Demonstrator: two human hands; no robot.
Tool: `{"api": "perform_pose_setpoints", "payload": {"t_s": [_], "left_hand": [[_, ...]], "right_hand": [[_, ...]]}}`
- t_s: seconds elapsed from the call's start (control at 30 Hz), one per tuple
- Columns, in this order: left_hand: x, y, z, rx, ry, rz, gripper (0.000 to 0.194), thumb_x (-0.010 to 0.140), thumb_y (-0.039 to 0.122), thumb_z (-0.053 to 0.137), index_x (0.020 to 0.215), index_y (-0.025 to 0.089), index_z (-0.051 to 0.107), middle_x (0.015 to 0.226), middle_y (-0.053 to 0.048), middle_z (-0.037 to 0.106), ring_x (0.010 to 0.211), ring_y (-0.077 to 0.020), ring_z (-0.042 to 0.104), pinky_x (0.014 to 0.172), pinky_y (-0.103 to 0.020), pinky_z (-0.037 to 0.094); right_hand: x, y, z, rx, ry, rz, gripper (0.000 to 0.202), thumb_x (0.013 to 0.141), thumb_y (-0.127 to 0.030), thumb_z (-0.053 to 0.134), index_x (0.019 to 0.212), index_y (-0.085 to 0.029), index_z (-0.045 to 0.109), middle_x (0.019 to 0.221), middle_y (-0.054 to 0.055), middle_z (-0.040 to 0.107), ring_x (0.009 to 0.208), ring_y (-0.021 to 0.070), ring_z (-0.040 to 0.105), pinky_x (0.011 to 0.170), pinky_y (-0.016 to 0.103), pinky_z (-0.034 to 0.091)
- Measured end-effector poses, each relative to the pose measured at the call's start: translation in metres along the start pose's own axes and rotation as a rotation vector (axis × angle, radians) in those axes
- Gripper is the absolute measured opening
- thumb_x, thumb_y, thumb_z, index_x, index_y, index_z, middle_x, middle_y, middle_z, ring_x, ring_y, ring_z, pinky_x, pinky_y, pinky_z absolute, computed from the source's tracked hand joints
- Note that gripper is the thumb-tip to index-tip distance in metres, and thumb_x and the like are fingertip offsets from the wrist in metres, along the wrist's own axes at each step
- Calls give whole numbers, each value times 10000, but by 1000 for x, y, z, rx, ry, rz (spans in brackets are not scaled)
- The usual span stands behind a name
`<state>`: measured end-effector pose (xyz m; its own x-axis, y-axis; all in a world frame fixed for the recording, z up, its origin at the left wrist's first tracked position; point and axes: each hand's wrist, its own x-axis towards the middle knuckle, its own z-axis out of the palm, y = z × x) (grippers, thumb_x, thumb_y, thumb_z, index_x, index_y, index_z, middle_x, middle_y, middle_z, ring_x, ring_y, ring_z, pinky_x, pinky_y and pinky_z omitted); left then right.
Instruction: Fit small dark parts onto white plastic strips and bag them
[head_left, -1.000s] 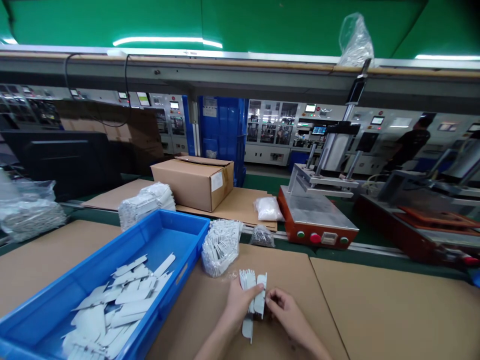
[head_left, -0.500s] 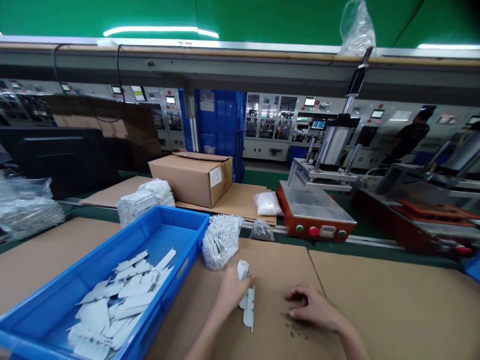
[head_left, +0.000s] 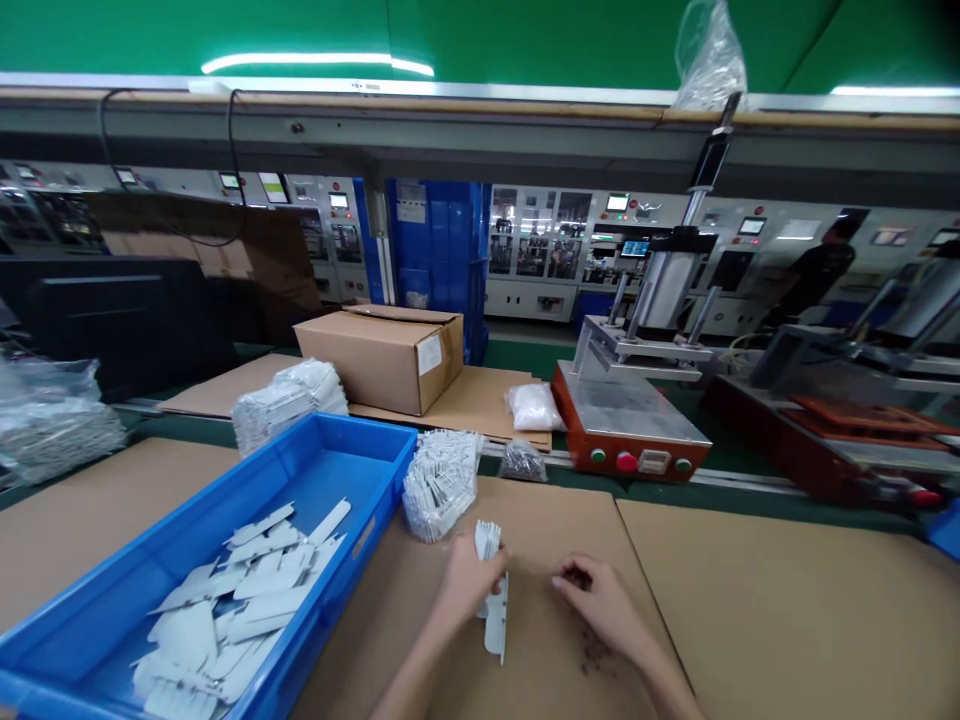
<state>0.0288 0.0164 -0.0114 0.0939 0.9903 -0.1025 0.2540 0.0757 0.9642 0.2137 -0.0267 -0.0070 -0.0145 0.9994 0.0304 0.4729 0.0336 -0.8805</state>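
Note:
My left hand point(head_left: 466, 580) is closed around a small bunch of flat white plastic pieces point(head_left: 488, 540). Below its fingers, another white piece point(head_left: 496, 625) extends down over the cardboard; whether it is held or lying there I cannot tell. To the right, my right hand point(head_left: 609, 605) is curled, thumb and fingertips close together, with small dark parts point(head_left: 576, 577) showing inside the curl. More dark bits point(head_left: 592, 650) lie scattered on the cardboard point(head_left: 540, 690) beneath that hand. They are too small to name exactly.
A blue bin point(head_left: 300, 640) with loose white pieces stands at left. Behind my left hand is a bag of white pieces point(head_left: 441, 485), with a small bag of dark parts point(head_left: 523, 461) nearby. A press machine point(head_left: 637, 410) and a carton point(head_left: 382, 355) stand farther back.
My right hand has shifted left and slightly up from the scattered dark bits, towards my left hand, with some dark parts in its fingers. My left hand stays nearly in place.

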Motion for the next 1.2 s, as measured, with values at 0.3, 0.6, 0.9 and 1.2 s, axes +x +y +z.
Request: {"api": "perform_pose_setpoints", "payload": {"t_s": [0.3, 0.6, 0.9, 1.2], "left_hand": [[-9, 7, 10, -233, -56, -103, 169, 589, 245, 595, 665, 164, 466, 415, 71, 447, 336, -92, 444, 327, -194, 377], [-17, 12, 15, -285, -117, -107, 271, 573, 330, 638, 722, 149, 503, 440, 56, 478, 357, -97, 462, 348, -205, 394], [-18, 9, 18, -311, -122, -86, 224, 571, 254, 639, 709, 125, 520, 461, 35, 507, 399, -97, 480, 372, -196, 413], [-20, 11, 14, -380, -204, -122, 305, 576, 357, 657, 732, 132, 522, 442, 44, 495, 369, -86, 472, 351, -184, 404]], "right_hand": [[5, 6, -6, 329, 58, 132, 279, 620, -441, 595, 675, -168, 601, 628, 25, 639, 566, 167, 572, 506, 237, 421], [5, 1, 6, 540, 19, 53, 276, 598, -370, 666, 759, -175, 553, 617, -7, 592, 558, 152, 575, 551, 262, 452], [8, 0, 27, 672, -1, 33, 306, 539, -352, 722, 660, -177, 502, 612, -21, 559, 509, 121, 548, 512, 249, 465], [4, -18, 19, 499, 114, -40, 294, 609, -430, 641, 720, -158, 624, 728, 65, 647, 722, 215, 586, 676, 313, 467]]}}
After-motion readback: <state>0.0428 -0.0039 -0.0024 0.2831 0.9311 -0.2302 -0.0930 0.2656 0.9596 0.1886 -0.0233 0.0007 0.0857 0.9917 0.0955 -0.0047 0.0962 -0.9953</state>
